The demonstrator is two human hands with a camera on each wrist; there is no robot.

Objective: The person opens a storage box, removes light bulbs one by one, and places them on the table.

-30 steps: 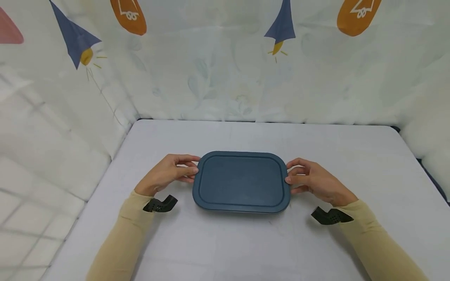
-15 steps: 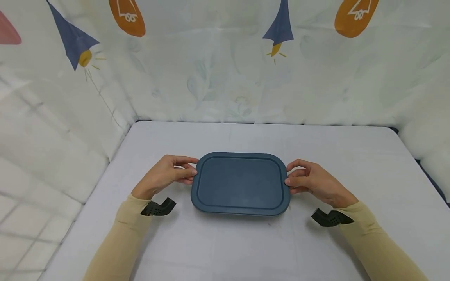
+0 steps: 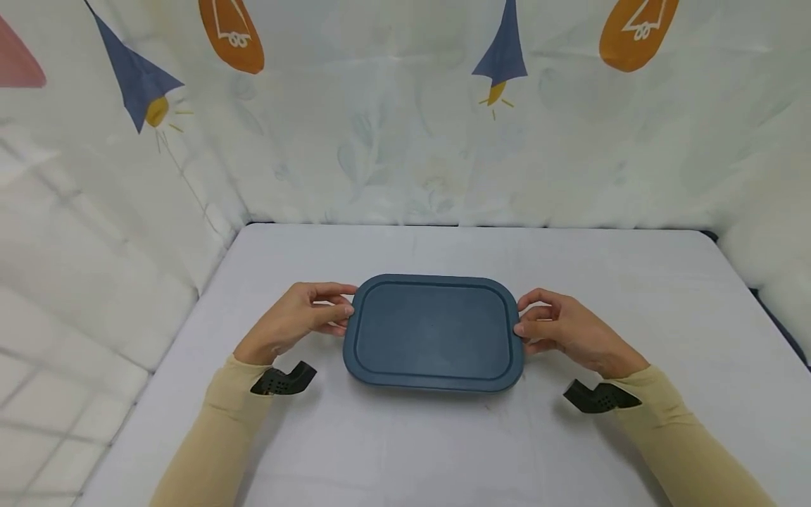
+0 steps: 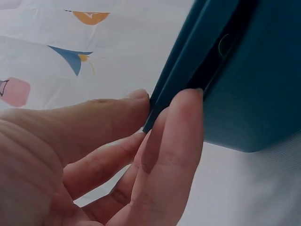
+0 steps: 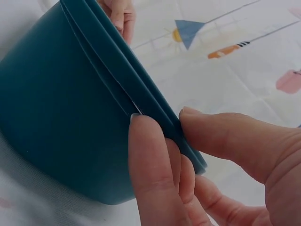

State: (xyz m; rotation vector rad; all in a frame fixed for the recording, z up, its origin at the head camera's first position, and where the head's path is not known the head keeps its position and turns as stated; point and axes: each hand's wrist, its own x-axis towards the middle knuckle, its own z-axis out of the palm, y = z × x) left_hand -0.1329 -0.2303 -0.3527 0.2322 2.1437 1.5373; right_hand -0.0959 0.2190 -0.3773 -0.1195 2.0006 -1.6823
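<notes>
A dark blue-teal lidded storage box (image 3: 434, 334), rectangular with rounded corners, sits at the middle of the table. Its flat lid has a raised rim. My left hand (image 3: 294, 320) pinches the rim at the box's left end, thumb on top and fingers beneath, as the left wrist view shows. At the opposite end my right hand (image 3: 573, 331) pinches the rim the same way. In the right wrist view the deep side wall (image 5: 61, 113) of the box tapers down below the rim, and a thin gap line runs under the lid edge. The box's inside is hidden.
A white cloth covers the table (image 3: 443, 458). Behind it and on the left hangs a pale curtain (image 3: 393, 141) printed with rockets and bulbs. Black wrist mounts (image 3: 284, 379) sit on both tan sleeves (image 3: 215, 436).
Both hands keep their pinch on the box's rim. The box has hardly moved; the whole view has shifted slightly.
</notes>
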